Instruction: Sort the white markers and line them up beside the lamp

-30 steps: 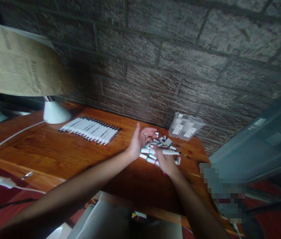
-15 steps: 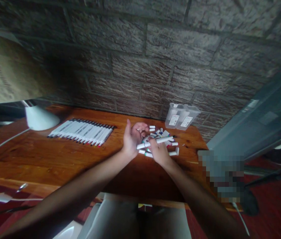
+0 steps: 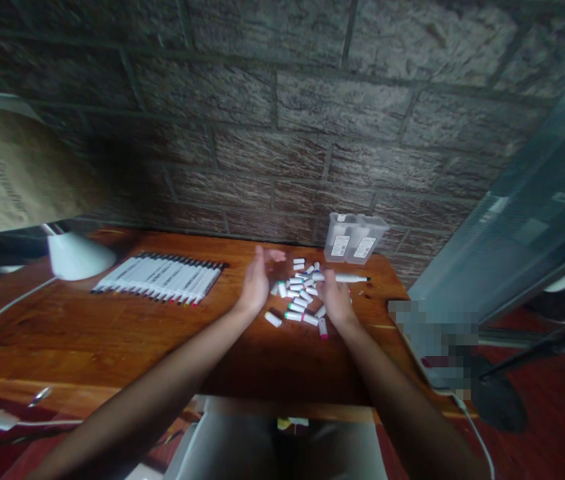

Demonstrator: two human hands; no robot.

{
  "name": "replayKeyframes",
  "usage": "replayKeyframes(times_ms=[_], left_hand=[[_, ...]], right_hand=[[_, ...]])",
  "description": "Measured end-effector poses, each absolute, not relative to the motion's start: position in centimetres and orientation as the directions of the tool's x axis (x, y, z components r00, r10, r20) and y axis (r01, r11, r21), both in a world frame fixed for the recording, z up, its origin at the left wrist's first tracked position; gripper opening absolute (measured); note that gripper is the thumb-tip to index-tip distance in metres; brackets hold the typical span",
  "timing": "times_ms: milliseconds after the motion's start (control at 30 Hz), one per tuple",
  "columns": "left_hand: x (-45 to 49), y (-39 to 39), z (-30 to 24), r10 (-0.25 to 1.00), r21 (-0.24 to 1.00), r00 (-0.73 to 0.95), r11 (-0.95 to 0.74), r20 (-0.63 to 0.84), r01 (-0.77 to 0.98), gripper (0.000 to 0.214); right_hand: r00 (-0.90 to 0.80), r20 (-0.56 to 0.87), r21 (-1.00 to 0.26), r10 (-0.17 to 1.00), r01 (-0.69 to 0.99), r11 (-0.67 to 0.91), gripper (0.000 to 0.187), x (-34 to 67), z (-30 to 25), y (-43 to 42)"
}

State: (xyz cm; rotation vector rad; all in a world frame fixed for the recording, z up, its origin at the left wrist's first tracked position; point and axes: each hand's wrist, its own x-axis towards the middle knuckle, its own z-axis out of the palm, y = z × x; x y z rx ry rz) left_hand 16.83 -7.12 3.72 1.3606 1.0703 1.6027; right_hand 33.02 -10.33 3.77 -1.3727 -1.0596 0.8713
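Note:
My right hand (image 3: 336,297) is closed on a white marker (image 3: 350,277), whose dark tip points right over the wooden table. Around and under that hand lies a loose pile of white marker caps (image 3: 298,307) with coloured ends. To the left of the pile, my left hand (image 3: 256,283) is raised with thumb and fingers apart and nothing visible in it. One cap with a yellowish end (image 3: 273,319) rests just in front of the left hand. Part of the pile is hidden behind the right hand.
A tidy row of markers (image 3: 160,279) lies left on the wooden table (image 3: 112,340). A lamp with a white base (image 3: 80,255) stands beyond it. Clear plastic boxes (image 3: 355,239) stand at the back right, near the brick wall (image 3: 242,167).
My hands have moved apart. The right hand has carried the marker away from the left palm, over to the right side of the cap pile, and the marker now lies level. The view has shifted slightly.

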Motion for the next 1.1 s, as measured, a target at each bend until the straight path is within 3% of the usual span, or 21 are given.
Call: replayKeyframes(times_ms=[133,367,467,567,700,767,900,1100], left_hand=[[15.9,-6.4,3.0,0.886,0.902,-0.188,-0.396,0.424,0.171,0.068],[14.7,-6.3,3.6,0.815,0.809,-0.128,-0.517,0.565,0.278,0.062],[12.9,-7.7,5.6,0.79,0.704,0.173,-0.606,0.588,0.37,0.053],[10.1,-10.2,7.5,0.693,0.532,0.576,-0.713,0.434,0.457,0.032],[6.2,-13.9,6.9,0.561,0.386,0.778,-0.809,0.281,0.444,0.038],[4.7,-15.1,5.2,0.545,0.331,0.803,-0.824,0.241,0.459,0.041],[3.1,-15.6,2.1,0.524,0.3,0.808,-0.843,0.271,0.446,0.026],[5.8,-12.5,2.7,0.62,0.228,0.717,-0.784,0.318,0.577,0.022]], right_hand=[[0.34,0.075,-0.996,0.937,0.073,0.054,0.036,33.9,4.0,-9.8],[0.298,0.061,-0.998,0.952,0.03,0.055,0.034,33.7,3.1,-9.7],[0.32,0.049,-0.999,0.946,0.026,0.043,0.036,33.7,3.3,-9.7],[0.33,0.053,-0.999,0.942,0.017,0.051,0.039,34.0,3.4,-9.6],[0.31,0.039,-0.999,0.95,0.011,0.037,0.041,34.1,3.7,-9.6],[0.307,0.031,-0.999,0.951,0.02,0.026,0.041,33.9,3.9,-9.8],[0.301,0.022,-1.0,0.953,0.022,0.016,0.039,33.6,3.9,-10.1],[0.327,0.011,-0.998,0.945,0.064,-0.01,0.035,33.6,4.3,-10.4]])
